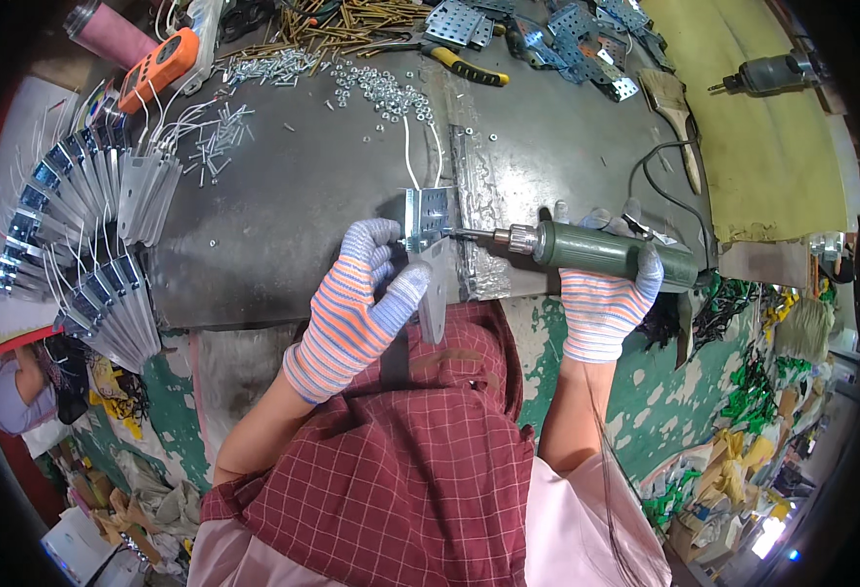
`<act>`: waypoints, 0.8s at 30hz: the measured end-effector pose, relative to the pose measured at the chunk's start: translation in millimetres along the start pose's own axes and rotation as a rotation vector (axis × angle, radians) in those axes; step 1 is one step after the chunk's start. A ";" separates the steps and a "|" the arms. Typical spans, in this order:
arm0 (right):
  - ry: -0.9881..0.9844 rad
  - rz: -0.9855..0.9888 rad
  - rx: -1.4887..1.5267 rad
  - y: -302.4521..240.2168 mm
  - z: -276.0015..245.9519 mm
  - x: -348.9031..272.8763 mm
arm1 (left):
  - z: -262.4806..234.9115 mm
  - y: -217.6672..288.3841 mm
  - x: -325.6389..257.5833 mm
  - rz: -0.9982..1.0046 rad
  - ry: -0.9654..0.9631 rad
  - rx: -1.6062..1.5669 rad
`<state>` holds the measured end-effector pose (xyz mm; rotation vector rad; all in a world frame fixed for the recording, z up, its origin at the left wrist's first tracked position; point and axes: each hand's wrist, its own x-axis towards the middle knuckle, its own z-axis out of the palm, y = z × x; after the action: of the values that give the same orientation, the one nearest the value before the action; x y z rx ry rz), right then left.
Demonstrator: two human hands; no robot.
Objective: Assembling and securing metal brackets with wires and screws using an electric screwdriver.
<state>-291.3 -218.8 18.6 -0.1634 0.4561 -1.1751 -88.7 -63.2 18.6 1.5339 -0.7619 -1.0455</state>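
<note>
In a striped work glove, my left hand (363, 298) is closed on a shiny perforated metal bracket (428, 217) at the table's front edge. Two white wires rise from the bracket, and a pale flat strip (434, 293) hangs below it. My right hand (606, 308), gloved the same way, is wrapped round a green electric screwdriver (596, 252) lying sideways. The screwdriver's bit points left and meets the bracket's right side; whether it sits in a screw is too small to tell.
Finished-looking bracket-and-strip pieces (88, 196) fan out at the left. Loose nuts (381, 93), screws (220, 142), brass rods (352, 24) and yellow-handled pliers (464, 67) lie at the back. A brush (674, 112) and cable stand right; a second screwdriver (772, 74) lies far right.
</note>
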 end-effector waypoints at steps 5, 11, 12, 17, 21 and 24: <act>-0.047 0.011 0.030 3.1 -2.7 -0.2 | -0.3 0.9 0.8 -0.008 -0.005 -0.015; -0.043 -0.012 0.006 2.9 0.3 -4.5 | -1.6 9.6 3.5 0.001 -0.079 -0.024; -0.045 -0.012 0.007 1.7 8.6 -6.6 | -2.8 16.0 3.4 -0.024 -0.112 -0.045; -0.151 0.004 0.059 -13.6 32.0 -19.6 | -10.4 50.0 -16.4 0.142 -0.234 0.144; -0.089 0.034 0.074 -13.2 20.6 -20.8 | -1.7 8.7 -3.5 0.513 -0.227 0.074; -0.014 0.059 0.066 -10.8 3.5 -18.0 | -1.9 -3.6 -4.1 0.564 -0.184 0.158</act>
<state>-304.6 -206.8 30.2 -0.1000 0.4069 -1.1287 -88.8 -58.0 16.1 1.2459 -1.3393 -0.7160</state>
